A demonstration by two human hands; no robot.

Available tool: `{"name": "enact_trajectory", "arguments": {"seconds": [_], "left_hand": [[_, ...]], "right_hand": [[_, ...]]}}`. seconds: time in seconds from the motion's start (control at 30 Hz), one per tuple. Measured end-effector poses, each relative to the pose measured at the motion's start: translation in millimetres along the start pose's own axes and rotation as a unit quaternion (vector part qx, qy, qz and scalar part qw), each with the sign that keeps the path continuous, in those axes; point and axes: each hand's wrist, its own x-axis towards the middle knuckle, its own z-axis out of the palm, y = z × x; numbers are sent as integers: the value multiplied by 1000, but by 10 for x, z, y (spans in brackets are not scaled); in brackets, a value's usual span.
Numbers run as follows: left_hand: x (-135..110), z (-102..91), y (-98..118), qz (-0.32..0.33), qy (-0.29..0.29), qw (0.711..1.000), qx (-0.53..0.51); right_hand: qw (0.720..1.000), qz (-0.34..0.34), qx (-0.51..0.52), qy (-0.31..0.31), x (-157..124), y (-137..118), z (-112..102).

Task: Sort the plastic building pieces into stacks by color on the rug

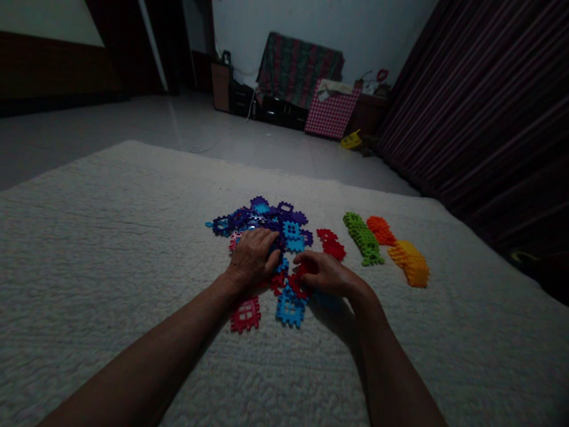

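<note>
A heap of notched plastic building tiles (291, 230), mostly blue and purple with some red, lies on the quilted mat. My left hand (254, 255) rests palm down on the heap, its fingers stretched over the tiles and thumb apart. Between the thumb and fingers of my right hand (326, 273) is a red building tile (299, 286), partly hidden by the hand. Just below it lies a light blue window tile (290, 310). A pinkish-red window tile (246, 315) sits below my left wrist. Beyond my right hand are red tiles (333, 248).
To the right stand a row of green tiles (362, 238), an orange stack (381, 230) and a yellow stack (411, 262). The pale mat (111, 249) covers the floor here. A dark striped curtain (484, 118) hangs at right; cloth-covered furniture (302, 68) stands by the wall.
</note>
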Motion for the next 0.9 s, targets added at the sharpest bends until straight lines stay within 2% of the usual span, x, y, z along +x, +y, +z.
{"name": "enact_trajectory", "arguments": {"seconds": [0.2, 0.37, 0.6, 0.7, 0.77, 0.9], "left_hand": [[-6, 10, -5, -8, -2, 1000, -7], [0, -4, 3, -8, -9, 1000, -8], [-4, 3, -4, -6, -6, 1000, -6], [-5, 6, -6, -2, -2, 1000, -6], [-3, 2, -3, -1, -1, 1000, -5], [7, -12, 8, -8, -3, 1000, -7]], "right_hand": [[997, 18, 76, 29, 2, -25, 12], [989, 61, 133, 2, -15, -90, -23], [998, -14, 51, -19, -61, -62, -41], [997, -49, 21, -55, -94, -106, -78], [996, -57, -23, -70, -107, -142, -83], [993, -62, -77, -57, -112, -182, -48]]}}
